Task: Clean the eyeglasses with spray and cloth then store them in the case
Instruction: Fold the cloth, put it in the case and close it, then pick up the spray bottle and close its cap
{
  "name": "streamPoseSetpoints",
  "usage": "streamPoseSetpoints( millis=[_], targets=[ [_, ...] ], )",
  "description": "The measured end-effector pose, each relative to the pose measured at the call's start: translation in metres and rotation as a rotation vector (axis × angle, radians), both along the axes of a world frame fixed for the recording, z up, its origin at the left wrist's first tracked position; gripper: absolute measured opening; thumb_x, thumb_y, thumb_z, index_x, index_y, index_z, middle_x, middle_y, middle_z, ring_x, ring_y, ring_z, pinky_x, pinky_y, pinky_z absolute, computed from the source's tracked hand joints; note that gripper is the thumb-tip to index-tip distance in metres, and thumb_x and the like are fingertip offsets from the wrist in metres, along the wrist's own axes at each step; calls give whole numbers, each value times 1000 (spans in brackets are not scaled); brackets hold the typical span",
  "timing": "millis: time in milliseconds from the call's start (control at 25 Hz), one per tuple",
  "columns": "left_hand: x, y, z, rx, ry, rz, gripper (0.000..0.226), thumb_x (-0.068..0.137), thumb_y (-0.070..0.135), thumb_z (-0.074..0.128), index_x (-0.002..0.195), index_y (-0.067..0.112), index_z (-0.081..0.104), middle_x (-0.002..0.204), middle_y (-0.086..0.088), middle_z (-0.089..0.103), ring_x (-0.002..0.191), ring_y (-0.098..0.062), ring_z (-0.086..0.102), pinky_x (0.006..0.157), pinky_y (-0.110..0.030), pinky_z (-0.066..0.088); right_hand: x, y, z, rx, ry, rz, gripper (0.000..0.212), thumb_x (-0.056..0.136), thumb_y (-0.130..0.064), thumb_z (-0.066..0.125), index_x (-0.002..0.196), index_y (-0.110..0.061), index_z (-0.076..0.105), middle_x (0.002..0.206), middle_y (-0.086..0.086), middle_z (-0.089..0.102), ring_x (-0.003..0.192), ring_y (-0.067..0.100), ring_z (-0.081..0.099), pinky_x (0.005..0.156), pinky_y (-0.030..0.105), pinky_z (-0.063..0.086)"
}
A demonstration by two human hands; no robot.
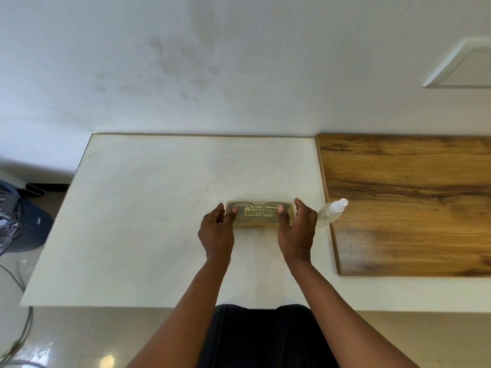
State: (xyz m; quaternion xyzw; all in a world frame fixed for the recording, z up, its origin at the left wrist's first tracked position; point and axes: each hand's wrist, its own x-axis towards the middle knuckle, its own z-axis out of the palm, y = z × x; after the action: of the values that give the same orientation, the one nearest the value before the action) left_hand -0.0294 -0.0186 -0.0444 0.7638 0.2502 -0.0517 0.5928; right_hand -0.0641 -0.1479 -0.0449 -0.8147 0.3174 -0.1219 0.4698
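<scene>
A translucent tan eyeglasses case (260,214) with gold lettering lies closed on the white table (159,221). The dark frames of the eyeglasses (261,205) show through its lid. My left hand (216,233) holds the case's left end, thumb on the lid and fingers curled round the end. My right hand (297,231) holds the right end the same way. A clear spray bottle (330,212) with a white nozzle lies on its side just right of my right hand. No cloth is in view.
A wood-grain board (411,203) covers the table's right part, its left edge under the bottle. The wall (239,62) stands right behind the table. A dark bag (24,221) and cables (18,328) lie on the floor at the left.
</scene>
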Motion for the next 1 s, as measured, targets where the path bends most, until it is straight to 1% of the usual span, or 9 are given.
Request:
streamPoseSetpoints(
  millis=[80, 240, 440, 520, 600, 760, 840, 920, 1000],
  targets=[
    [-3, 0, 3, 61, -29, 37, 45, 85, 29, 65, 124, 7, 56, 120, -6, 61, 91, -4, 50, 80, -10, 33, -3, 1, 3, -90, -65, 47, 41, 90, -17, 56, 126, 1, 47, 123, 22, 45, 117, 33, 44, 96, 35, 38],
    [-13, -12, 16, 66, -254, 101, 29, 87, 16, 63, 115, 7, 62, 107, -4, 61, 87, -9, 56, 75, -13, 41, -12, -4, 10, -212, -218, 99, 24, 89, -11, 57, 110, 1, 57, 108, 19, 55, 105, 30, 52, 90, 35, 43],
    [-25, -53, 29, -40, -322, -135, 20, 86, 13, 64, 105, 14, 69, 98, 8, 61, 87, 10, 57, 74, -2, 42, -36, -19, 7, -175, -255, 50, 7, 86, -8, 61, 85, -3, 56, 83, 10, 58, 76, 20, 53, 67, 26, 45],
    [-28, -70, 29, -62, -313, -254, 18, 85, 12, 65, 102, 13, 70, 99, 7, 63, 88, 6, 58, 76, -3, 43, -45, -29, 2, -125, -234, -8, 13, 84, -12, 64, 80, -7, 53, 77, 7, 56, 70, 21, 51, 62, 19, 41],
    [-30, -84, 28, -60, -312, -364, 17, 85, 9, 64, 101, 11, 71, 101, 1, 66, 88, 1, 58, 78, -4, 43, -54, -41, -3, -73, -207, -84, 19, 83, -18, 65, 77, -9, 50, 74, 8, 55, 68, 24, 51, 60, 19, 40],
    [-33, -109, 27, -75, -272, -490, 21, 84, 6, 63, 104, 12, 69, 103, 1, 65, 90, -3, 56, 83, -14, 45, -62, -61, -7, -37, -232, -194, 17, 87, -22, 58, 86, -7, 50, 81, 8, 55, 72, 22, 52, 63, 19, 43],
    [-34, -120, 27, -95, -263, -534, 27, 85, 7, 62, 111, 14, 65, 108, -1, 64, 95, -5, 55, 84, -15, 43, -59, -70, -4, -34, -274, -182, 16, 89, -15, 57, 99, -3, 51, 93, 6, 54, 82, 19, 53, 70, 10, 44],
    [-32, -126, 27, -110, -252, -592, 34, 86, 7, 61, 119, 17, 60, 116, -3, 61, 102, -9, 54, 88, -19, 42, -54, -76, -2, -6, -285, -126, 28, 90, -11, 55, 115, -1, 49, 108, 4, 52, 95, 12, 52, 79, 3, 42],
    [-30, -129, 26, -119, -237, -632, 37, 87, 7, 59, 122, 18, 58, 121, -2, 60, 106, -9, 53, 90, -21, 42, -49, -79, 0, 32, -276, -63, 36, 91, -9, 53, 126, -3, 46, 117, 2, 50, 107, 10, 50, 86, 8, 40]
  ],
)
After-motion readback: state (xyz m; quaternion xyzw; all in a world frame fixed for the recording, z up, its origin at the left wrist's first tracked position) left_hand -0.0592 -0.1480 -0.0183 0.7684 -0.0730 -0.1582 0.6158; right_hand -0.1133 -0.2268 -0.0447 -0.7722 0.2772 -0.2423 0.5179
